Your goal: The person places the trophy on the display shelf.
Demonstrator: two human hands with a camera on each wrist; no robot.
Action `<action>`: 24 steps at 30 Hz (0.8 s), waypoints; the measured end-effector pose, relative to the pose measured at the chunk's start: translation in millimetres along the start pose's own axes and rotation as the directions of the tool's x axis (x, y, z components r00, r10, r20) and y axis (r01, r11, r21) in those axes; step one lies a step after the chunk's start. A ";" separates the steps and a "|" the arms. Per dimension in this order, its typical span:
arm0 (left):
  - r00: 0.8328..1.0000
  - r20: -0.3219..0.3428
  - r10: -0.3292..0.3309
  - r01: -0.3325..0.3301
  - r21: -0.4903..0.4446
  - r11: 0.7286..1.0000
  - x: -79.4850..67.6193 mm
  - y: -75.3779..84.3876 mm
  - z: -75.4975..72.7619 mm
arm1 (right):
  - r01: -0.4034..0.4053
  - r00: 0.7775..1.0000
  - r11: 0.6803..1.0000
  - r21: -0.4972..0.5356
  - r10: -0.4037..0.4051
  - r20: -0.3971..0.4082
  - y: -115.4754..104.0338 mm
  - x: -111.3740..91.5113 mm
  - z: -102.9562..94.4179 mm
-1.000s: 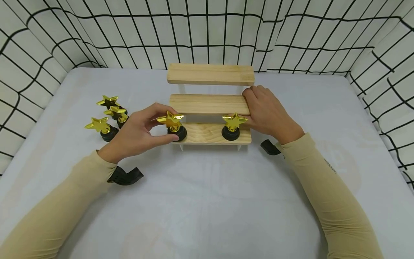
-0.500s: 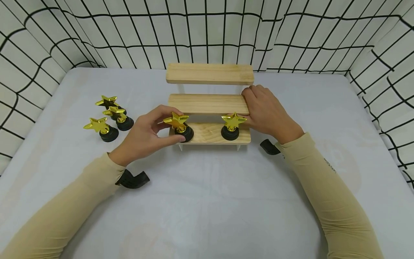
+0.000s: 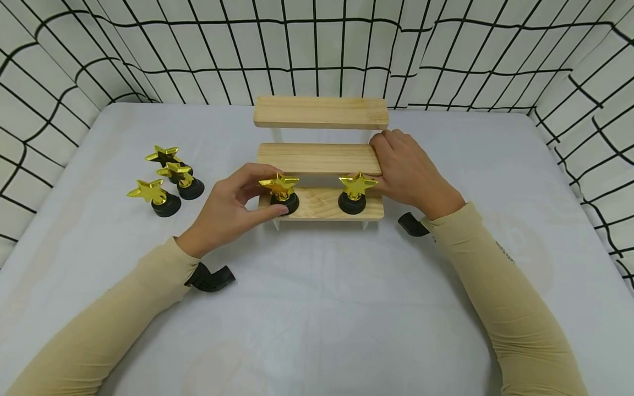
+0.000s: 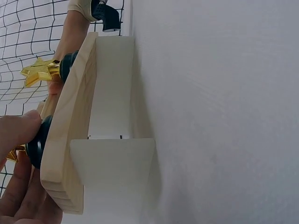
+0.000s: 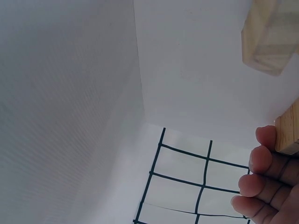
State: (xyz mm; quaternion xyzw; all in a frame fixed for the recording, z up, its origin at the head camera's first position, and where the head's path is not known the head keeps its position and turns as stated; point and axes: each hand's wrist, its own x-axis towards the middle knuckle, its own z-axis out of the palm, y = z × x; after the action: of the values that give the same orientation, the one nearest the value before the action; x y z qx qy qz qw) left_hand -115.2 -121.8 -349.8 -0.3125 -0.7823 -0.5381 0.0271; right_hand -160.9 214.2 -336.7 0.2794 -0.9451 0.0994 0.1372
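My left hand (image 3: 230, 204) pinches a small star trophy (image 3: 284, 202) by its black base, thumb in front and fingers behind. This trophy stands upright at the left end of the lowest step of a three-tier wooden display shelf (image 3: 319, 159). A second star trophy (image 3: 356, 204) stands on the same step's right side. With my right hand (image 3: 408, 175) I grip the right end of the middle step. In the left wrist view, the pinched black base (image 4: 39, 142) sits against the step board (image 4: 70, 126). The right wrist view shows my right fingertips (image 5: 260, 159) at a board's end.
Several more gold star trophies (image 3: 167, 205) stand grouped on the white-covered table (image 3: 317, 308) to the left of the shelf. Black wire grid panels (image 3: 317, 47) border the back and sides. A black wrist strap piece (image 3: 210, 278) hangs below each sleeve.
My left hand has moved right with the star trophy, bringing it further inward over the lowest step. The right hand keeps its hold on the shelf.
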 end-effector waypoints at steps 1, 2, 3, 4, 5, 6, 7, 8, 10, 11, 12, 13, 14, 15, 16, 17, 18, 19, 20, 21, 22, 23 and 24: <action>1.000 -0.003 0.004 -0.004 0.000 1.000 0.4 0.0 0.6 | 0.000 1.000 1.000 -0.002 0.000 -0.002 0.3 0.1 0.1; 1.000 -0.006 0.007 -0.007 0.001 1.000 0.8 0.1 1.2 | 0.000 1.000 1.000 -0.002 0.000 -0.003 0.3 0.2 -0.1; 1.000 -0.008 0.010 -0.010 0.005 1.000 1.2 0.2 2.0 | 0.001 1.000 1.000 -0.002 -0.001 -0.004 0.1 0.4 -0.5; 1.000 -0.012 0.014 -0.014 0.009 1.000 1.5 0.3 2.7 | 0.002 1.000 1.000 -0.001 -0.002 -0.006 -0.1 0.5 -0.8; 1.000 -0.016 0.016 -0.016 0.011 1.000 1.9 0.4 3.5 | 0.001 1.000 1.000 -0.001 -0.001 -0.007 0.1 0.5 -0.7; 1.000 -0.020 0.018 -0.018 0.008 1.000 2.2 0.6 4.4 | 0.000 1.000 1.000 0.001 0.000 -0.006 0.1 0.5 -0.9; 1.000 -0.023 0.020 -0.019 0.007 1.000 2.4 0.7 5.2 | 0.000 1.000 1.000 0.002 0.000 -0.008 0.4 0.6 -0.8; 0.999 -0.026 0.022 -0.021 0.008 1.000 2.6 0.9 6.0 | 0.001 1.000 1.000 0.005 -0.001 -0.009 0.1 0.6 -1.2; 0.999 -0.033 0.023 -0.022 0.009 1.000 3.0 1.4 7.2 | 0.002 1.000 1.000 0.006 -0.002 -0.012 0.3 0.5 -1.4; 0.999 -0.036 0.021 -0.021 0.009 1.000 3.1 1.6 7.7 | 0.004 1.000 1.000 0.007 -0.004 -0.013 0.3 0.5 -1.6; 0.999 -0.038 0.020 -0.019 0.010 1.000 3.2 1.9 8.1 | 0.006 1.000 1.000 0.008 -0.006 -0.014 0.1 0.6 -2.1; 0.999 -0.041 0.018 -0.017 0.011 1.000 3.4 2.2 8.4 | 0.008 1.000 1.000 0.009 -0.008 -0.016 0.1 0.7 -2.3; 0.999 -0.043 0.017 -0.016 0.015 1.000 3.6 2.4 8.7 | 0.008 1.000 1.000 0.009 -0.008 -0.015 -0.1 0.7 -2.7; 0.999 -0.043 0.015 -0.015 0.016 1.000 3.8 2.7 9.0 | 0.007 1.000 1.000 0.008 -0.007 -0.014 0.2 0.7 -2.5; 0.999 -0.042 0.013 -0.012 0.017 1.000 3.9 2.8 9.2 | 0.006 1.000 1.000 0.010 -0.006 -0.013 0.0 0.7 -2.8; 0.999 -0.041 0.010 -0.010 0.018 1.000 4.0 3.0 9.4 | 0.004 1.000 1.000 0.011 -0.003 -0.012 0.1 0.7 -2.7; 0.999 -0.040 0.008 -0.007 0.018 1.000 4.1 3.2 9.5 | 0.001 1.000 1.000 0.013 -0.001 -0.011 0.1 0.7 -2.6; 0.999 -0.039 0.005 -0.005 0.019 1.000 4.2 3.3 9.6 | -0.002 1.000 1.000 0.015 0.002 -0.009 0.1 0.6 -2.3; 0.999 -0.037 0.003 -0.002 0.022 1.000 4.1 3.4 9.6 | -0.004 1.000 1.000 0.016 0.004 -0.006 0.2 0.5 -2.0; 0.999 -0.035 -0.001 0.002 0.022 1.000 3.8 3.3 9.5 | -0.003 1.000 1.000 0.016 0.003 -0.005 0.3 0.5 -1.6; 0.999 -0.035 -0.005 0.006 0.020 1.000 3.4 3.1 9.4 | -0.003 1.000 1.000 0.015 0.003 -0.002 0.2 0.5 -1.3; 0.999 -0.035 -0.008 0.009 0.020 1.000 3.1 3.1 9.3 | -0.002 1.000 1.000 0.014 0.002 0.000 0.1 0.5 -1.0; 0.999 -0.035 -0.010 0.011 0.022 1.000 2.7 2.8 9.1 | -0.002 1.000 1.000 0.014 0.002 0.001 0.0 0.5 -0.7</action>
State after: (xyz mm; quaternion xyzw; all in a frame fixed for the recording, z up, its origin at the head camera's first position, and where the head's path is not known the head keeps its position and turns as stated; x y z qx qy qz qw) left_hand -113.3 -112.1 -350.3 -0.2986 -0.7892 -0.5351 0.0412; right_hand -161.1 214.2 -335.8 0.2796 -0.9447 0.1060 0.1348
